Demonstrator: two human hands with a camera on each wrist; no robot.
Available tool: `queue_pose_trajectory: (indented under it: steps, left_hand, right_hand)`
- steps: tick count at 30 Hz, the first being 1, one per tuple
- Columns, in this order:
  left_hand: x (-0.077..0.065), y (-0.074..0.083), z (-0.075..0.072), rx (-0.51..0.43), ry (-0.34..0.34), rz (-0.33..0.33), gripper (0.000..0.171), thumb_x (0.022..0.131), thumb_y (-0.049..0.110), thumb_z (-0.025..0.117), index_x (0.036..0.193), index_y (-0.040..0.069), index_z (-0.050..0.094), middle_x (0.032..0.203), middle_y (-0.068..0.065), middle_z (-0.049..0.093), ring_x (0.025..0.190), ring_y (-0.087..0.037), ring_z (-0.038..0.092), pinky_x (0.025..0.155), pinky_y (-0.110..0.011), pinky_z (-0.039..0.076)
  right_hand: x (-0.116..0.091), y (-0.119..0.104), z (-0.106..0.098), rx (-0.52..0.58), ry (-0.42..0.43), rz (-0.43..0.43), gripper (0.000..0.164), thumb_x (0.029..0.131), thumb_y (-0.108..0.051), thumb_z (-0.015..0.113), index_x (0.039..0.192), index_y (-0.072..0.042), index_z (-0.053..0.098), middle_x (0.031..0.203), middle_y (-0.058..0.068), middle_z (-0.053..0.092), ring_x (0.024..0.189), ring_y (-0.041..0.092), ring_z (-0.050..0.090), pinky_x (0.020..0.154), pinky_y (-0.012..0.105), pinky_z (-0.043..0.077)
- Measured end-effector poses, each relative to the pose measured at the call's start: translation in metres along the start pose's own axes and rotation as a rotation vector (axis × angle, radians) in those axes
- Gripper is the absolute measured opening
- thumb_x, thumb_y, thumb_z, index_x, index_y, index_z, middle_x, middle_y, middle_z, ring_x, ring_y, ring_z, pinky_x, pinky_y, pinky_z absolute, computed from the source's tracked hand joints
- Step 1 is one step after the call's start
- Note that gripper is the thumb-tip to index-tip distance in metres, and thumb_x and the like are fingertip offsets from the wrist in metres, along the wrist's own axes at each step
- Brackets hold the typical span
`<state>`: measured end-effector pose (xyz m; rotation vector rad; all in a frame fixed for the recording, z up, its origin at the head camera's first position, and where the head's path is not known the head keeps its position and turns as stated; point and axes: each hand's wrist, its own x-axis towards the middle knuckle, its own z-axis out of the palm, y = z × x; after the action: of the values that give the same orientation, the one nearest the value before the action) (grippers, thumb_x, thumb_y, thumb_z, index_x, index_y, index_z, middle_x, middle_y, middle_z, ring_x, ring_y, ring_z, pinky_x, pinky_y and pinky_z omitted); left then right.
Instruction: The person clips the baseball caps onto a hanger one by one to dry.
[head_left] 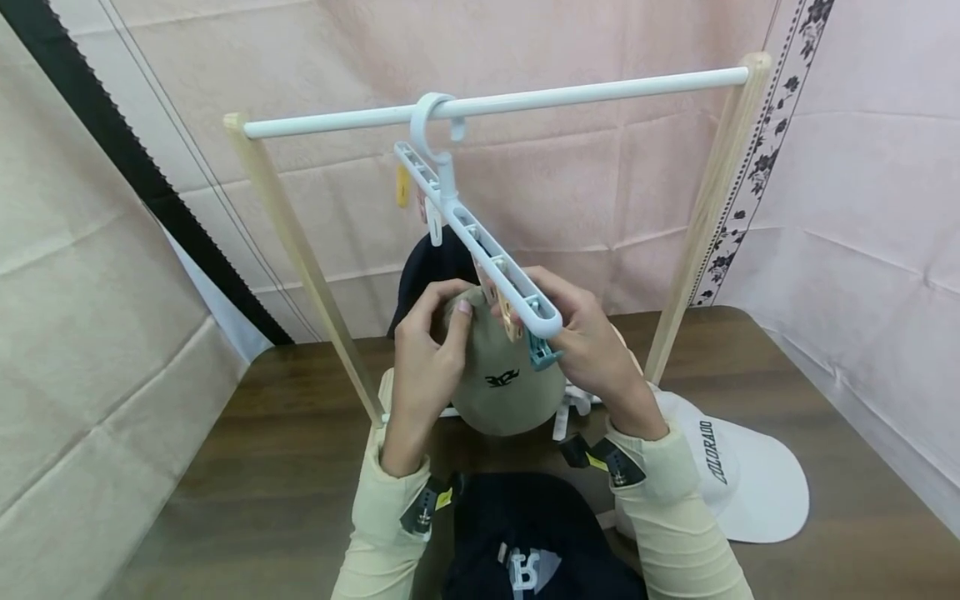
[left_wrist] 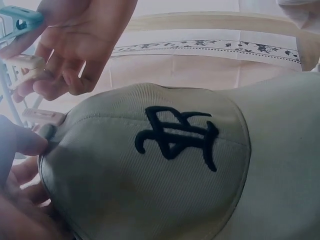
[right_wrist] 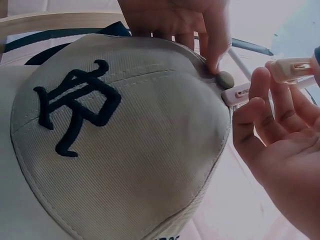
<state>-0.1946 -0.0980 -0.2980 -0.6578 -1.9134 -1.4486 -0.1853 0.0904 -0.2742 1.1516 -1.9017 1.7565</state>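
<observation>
An olive-beige cap (head_left: 504, 400) with dark embroidery hangs below the end of a pale blue clip hanger (head_left: 447, 179). My left hand (head_left: 430, 358) pinches the cap's crown, the thumb beside the top button (right_wrist: 225, 80). Next to that button, a pink clip (right_wrist: 235, 95) meets the cap's edge. My right hand (head_left: 592, 346) is just beyond the pink clip, its fingers loosely bent below a cream clip (right_wrist: 287, 70). At the hanger's near end hangs a teal clip (head_left: 542, 353), close to the right hand. Behind the beige cap is a dark cap (head_left: 435, 265), partly hidden.
The hanger hooks over a white rail (head_left: 600, 93) between wooden posts (head_left: 303, 258). A black cap (head_left: 540, 508) lies on the brown table (head_left: 247, 475) at the front, and a white cap (head_left: 757, 483) at the right. A yellow clip (head_left: 402, 186) hangs at the hanger's far end.
</observation>
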Motion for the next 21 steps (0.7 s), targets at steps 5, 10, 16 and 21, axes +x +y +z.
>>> queue_pose_trajectory:
  steps: [5, 10, 16, 21]
  left_hand:
    - [-0.002, 0.009, -0.002, 0.141, 0.093, 0.037, 0.019, 0.098, 0.014, 0.061, 0.116, 0.011, 0.068, 0.108, -0.002, 0.065, 0.1, -0.018, 0.054, 0.086, -0.036, 0.046]
    - [-0.002, 0.018, -0.008, 0.215, 0.139, 0.121, 0.02, 0.097, 0.012, 0.062, 0.116, 0.008, 0.067, 0.115, -0.005, 0.062, 0.105, -0.023, 0.053, 0.093, -0.037, 0.047]
    - [-0.009, 0.02, -0.012, 0.252, 0.101, 0.243, 0.02, 0.096, 0.013, 0.061, 0.113, 0.006, 0.068, 0.113, -0.008, 0.061, 0.099, -0.023, 0.054, 0.086, -0.039, 0.046]
    - [-0.028, 0.015, -0.014, 0.176, -0.073, 0.338, 0.015, 0.095, 0.012, 0.06, 0.105, 0.004, 0.07, 0.105, -0.006, 0.064, 0.09, -0.017, 0.059, 0.078, -0.033, 0.05]
  right_hand:
    - [0.002, 0.0, 0.001, -0.007, -0.007, -0.02, 0.024, 0.099, -0.002, 0.057, 0.122, 0.003, 0.059, 0.099, 0.017, 0.064, 0.087, 0.027, 0.059, 0.075, 0.032, 0.05]
    - [0.01, 0.002, 0.005, -0.007, -0.025, -0.026, 0.027, 0.098, 0.0, 0.058, 0.125, 0.001, 0.058, 0.096, 0.017, 0.061, 0.086, 0.03, 0.058, 0.073, 0.032, 0.049]
    - [0.012, 0.004, 0.002, 0.0, -0.016, -0.035, 0.023, 0.097, 0.003, 0.057, 0.12, 0.004, 0.059, 0.092, 0.013, 0.06, 0.08, 0.027, 0.057, 0.071, 0.032, 0.049]
    - [0.011, 0.008, -0.005, -0.009, -0.024, -0.04, 0.021, 0.098, 0.003, 0.055, 0.118, 0.005, 0.059, 0.094, 0.015, 0.06, 0.081, 0.026, 0.057, 0.072, 0.032, 0.049]
